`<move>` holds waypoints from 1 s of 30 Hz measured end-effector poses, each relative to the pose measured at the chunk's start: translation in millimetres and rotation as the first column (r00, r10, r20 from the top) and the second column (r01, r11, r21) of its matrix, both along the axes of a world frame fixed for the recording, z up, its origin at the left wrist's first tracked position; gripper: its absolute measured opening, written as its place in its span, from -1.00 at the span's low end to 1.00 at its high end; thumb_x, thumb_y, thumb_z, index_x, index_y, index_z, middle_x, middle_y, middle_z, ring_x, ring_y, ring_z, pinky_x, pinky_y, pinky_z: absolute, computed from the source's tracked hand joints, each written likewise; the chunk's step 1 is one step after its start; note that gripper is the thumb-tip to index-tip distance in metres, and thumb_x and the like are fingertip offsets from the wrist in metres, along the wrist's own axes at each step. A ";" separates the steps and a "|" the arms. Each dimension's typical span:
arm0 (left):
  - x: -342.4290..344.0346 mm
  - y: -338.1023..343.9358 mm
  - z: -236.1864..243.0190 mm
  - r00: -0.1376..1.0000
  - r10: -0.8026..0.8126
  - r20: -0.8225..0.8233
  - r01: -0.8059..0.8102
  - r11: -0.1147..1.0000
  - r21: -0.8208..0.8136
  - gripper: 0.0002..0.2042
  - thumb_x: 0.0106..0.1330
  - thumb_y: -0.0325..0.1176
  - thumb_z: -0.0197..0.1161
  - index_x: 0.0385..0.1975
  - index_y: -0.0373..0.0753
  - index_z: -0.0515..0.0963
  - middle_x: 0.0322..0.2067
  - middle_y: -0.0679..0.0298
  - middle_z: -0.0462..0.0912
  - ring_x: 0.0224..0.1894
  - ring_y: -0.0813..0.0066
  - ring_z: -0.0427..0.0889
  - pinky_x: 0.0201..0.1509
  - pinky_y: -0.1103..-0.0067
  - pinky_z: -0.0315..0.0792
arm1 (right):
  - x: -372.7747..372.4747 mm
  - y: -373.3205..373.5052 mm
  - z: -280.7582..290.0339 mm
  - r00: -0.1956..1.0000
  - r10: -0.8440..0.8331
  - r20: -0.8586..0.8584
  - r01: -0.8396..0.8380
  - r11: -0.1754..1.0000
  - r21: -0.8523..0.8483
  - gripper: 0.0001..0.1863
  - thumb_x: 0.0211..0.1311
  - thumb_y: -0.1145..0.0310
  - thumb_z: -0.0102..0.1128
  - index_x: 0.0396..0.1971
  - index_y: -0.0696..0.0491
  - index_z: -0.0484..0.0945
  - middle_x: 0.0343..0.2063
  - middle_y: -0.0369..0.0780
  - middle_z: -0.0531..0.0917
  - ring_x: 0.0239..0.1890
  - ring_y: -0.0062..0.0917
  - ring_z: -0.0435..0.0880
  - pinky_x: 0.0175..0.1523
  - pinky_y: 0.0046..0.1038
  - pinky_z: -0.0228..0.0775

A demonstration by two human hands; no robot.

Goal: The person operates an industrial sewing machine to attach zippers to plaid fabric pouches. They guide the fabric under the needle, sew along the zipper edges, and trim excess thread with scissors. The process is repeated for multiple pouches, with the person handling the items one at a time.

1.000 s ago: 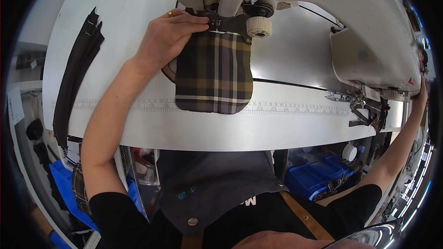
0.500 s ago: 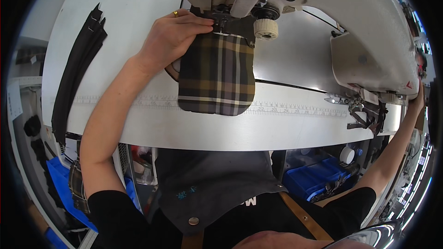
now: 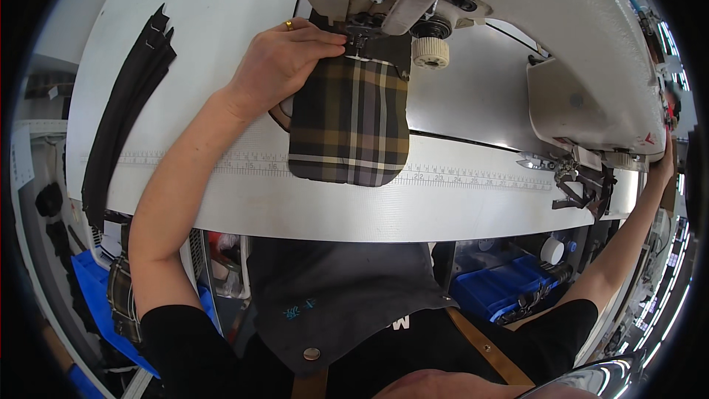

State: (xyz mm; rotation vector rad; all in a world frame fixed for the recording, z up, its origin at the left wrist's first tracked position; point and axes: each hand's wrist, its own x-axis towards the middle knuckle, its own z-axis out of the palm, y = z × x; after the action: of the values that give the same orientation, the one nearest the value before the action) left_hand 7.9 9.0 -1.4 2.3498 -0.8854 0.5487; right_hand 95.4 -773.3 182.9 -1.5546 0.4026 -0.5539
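Note:
A plaid fabric piece [image 3: 348,125] with rounded lower corners lies under the sewing machine's needle area [image 3: 360,41]. Its top edge runs beneath a dark part beside the presser foot. My left hand [image 3: 284,63], wearing a gold ring, has its fingers pressed together at the fabric's upper left, close to the needle. Exactly what the fingertips pinch is partly hidden. A brown-edged curved piece [image 3: 281,117] peeks out under that wrist. At the far right, my right hand [image 3: 662,166] reaches up to the end of the sewing machine [image 3: 598,59]; its fingers are hidden behind the machine.
Dark fabric strips [image 3: 129,114] lie on the left of the white table [image 3: 244,210], which has a printed ruler. Small scissors [image 3: 535,162] and dark scraps [image 3: 580,188] sit at the right. Below are a blue case [image 3: 502,284] and a blue bin [image 3: 100,295].
The view has shifted slightly, so the machine head appears a little further right and lower. Both hands keep about the same places; the plaid fabric piece shows little or no movement.

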 end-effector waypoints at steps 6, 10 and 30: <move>2.4 -1.7 -4.1 0.998 0.008 0.054 -0.007 1.000 -0.015 -0.79 0.01 -0.59 0.16 -0.37 -0.20 0.63 -0.23 0.39 0.66 -0.23 0.32 0.60 -0.14 0.53 0.53 | -1.9 0.1 -0.9 0.998 -0.061 0.018 0.062 0.996 -0.056 -0.55 0.11 0.26 0.27 -0.03 0.19 0.50 -0.09 -0.13 0.58 -0.08 -0.42 0.59 0.03 -0.40 0.45; 1.5 -1.5 -2.1 0.999 0.006 0.053 -0.006 1.000 -0.003 -0.79 0.01 -0.60 0.15 -0.36 -0.21 0.63 -0.24 0.37 0.67 -0.24 0.31 0.60 -0.14 0.52 0.53 | -6.9 36.4 -12.0 0.976 -0.210 0.054 0.214 0.974 -0.071 -0.56 0.06 0.25 0.32 -0.09 0.19 0.54 -0.11 -0.13 0.59 -0.14 -0.41 0.61 -0.02 -0.39 0.49; 1.2 -1.5 -1.9 0.999 -0.001 0.047 0.003 0.999 -0.048 -0.81 0.01 -0.59 0.16 -0.39 -0.23 0.64 -0.27 0.35 0.67 -0.26 0.31 0.61 -0.17 0.52 0.53 | 84.8 -102.8 39.3 0.976 -0.155 -0.150 -0.042 0.543 -0.839 -0.33 0.15 -0.13 0.13 -0.15 0.30 0.56 -0.25 -0.12 0.65 -0.22 -0.53 0.56 -0.08 -0.52 0.36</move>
State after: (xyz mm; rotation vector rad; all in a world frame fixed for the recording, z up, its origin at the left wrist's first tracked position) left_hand 9.1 7.4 -3.3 2.3006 -0.8859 0.6202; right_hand 180.1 -876.1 222.2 -2.5800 0.3569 -0.6870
